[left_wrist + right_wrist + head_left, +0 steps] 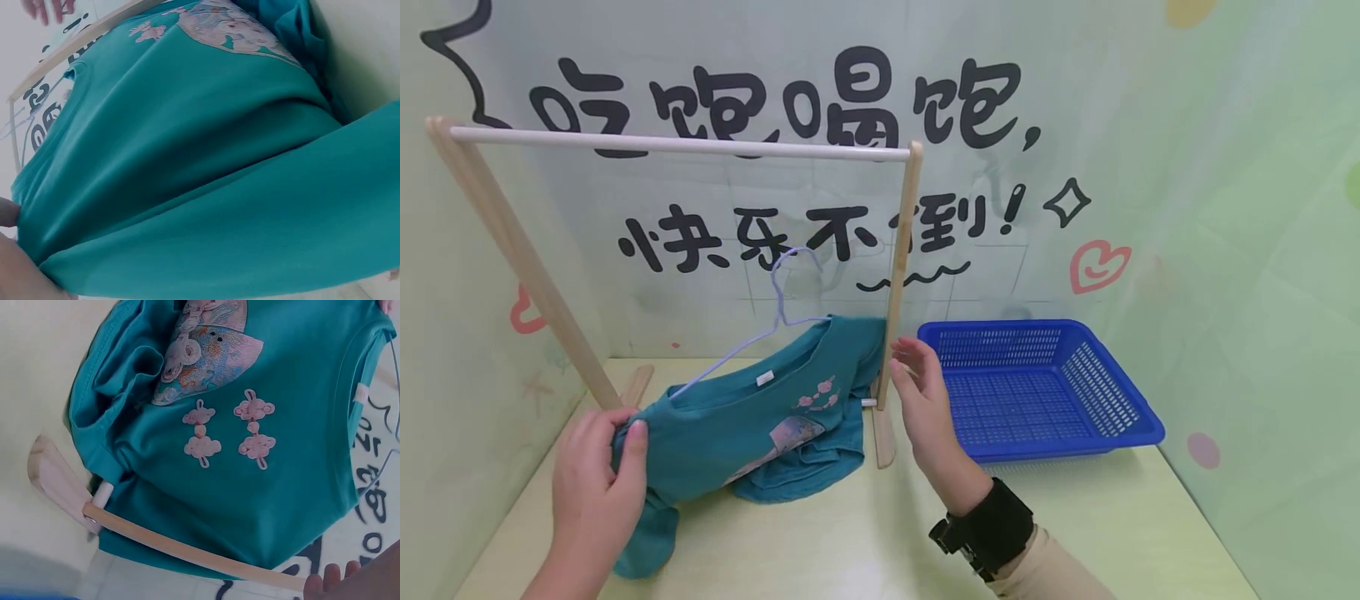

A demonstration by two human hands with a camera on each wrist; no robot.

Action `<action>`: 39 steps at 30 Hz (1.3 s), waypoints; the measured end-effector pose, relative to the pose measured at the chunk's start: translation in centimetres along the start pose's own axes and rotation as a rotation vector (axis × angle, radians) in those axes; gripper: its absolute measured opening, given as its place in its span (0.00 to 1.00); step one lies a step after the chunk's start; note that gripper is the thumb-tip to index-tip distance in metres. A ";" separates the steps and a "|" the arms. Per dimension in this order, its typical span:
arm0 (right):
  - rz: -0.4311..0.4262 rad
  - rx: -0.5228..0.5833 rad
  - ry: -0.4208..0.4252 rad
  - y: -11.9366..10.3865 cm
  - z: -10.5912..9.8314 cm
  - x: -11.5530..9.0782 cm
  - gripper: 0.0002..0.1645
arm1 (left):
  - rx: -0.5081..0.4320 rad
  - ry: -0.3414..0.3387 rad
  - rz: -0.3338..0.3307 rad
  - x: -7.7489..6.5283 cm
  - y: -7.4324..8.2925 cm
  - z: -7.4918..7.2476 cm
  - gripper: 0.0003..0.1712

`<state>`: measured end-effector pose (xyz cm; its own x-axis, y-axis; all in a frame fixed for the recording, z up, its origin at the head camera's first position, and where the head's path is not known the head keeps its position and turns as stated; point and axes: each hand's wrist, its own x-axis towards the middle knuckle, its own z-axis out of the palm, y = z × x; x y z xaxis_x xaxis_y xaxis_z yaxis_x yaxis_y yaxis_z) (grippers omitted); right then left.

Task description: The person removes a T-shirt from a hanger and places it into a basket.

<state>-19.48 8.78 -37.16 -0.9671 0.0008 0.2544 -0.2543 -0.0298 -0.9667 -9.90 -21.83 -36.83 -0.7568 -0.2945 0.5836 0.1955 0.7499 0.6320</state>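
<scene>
A teal shirt (pixel 700 450) with pink flower trim and a patterned patch hangs slanted on a thin lavender hanger (pixel 778 287), whose hook rises free below the rack's bar. My left hand (pixel 598 475) pinches the shirt's left shoulder between thumb and fingers, beside the hanger's end. In the left wrist view, the shirt's cloth (pixel 156 137) stretches away from that grip. My right hand (pixel 922 400) is raised with fingers loosely bent, holding nothing, its fingertips right at the rack's right post (pixel 904 242). The shirt's far shoulder lies behind that post.
A wooden clothes rack with a white top bar (pixel 700 143) stands on the pale table (pixel 820 550). One of its feet (pixel 883 437) sits beside the shirt's hem. To the right is a blue plastic basket (pixel 1138 425). A wall sheet with black lettering rises behind.
</scene>
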 end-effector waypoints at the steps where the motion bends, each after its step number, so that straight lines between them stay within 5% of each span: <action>1: -0.043 -0.029 -0.027 -0.1 0.0 -0.3 0.22 | -0.014 0.006 0.013 -0.2 -0.2 -0.1 0.11; 7: -0.247 -0.138 -0.113 -1.0 0.4 -1.7 0.22 | -0.054 0.061 0.036 -0.9 -1.3 -0.7 0.10; 25: -0.473 -0.280 -0.137 -3.1 0.1 -3.6 0.27 | -0.152 0.104 0.115 -1.6 -1.3 -2.4 0.06; 33: -0.526 -0.458 -0.201 -4.7 -0.1 -4.9 0.32 | -0.355 -0.017 0.228 -2.2 -0.5 -2.2 0.08; 39: -0.495 -0.543 -0.322 -6.3 -0.3 -6.4 0.30 | -0.367 -0.119 0.265 -2.6 0.2 -1.5 0.10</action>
<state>-11.74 9.27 -32.70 -0.7127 -0.4046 0.5730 -0.7012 0.3887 -0.5977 -6.92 -21.80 -37.42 -0.7132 -0.0352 0.7001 0.5829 0.5248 0.6203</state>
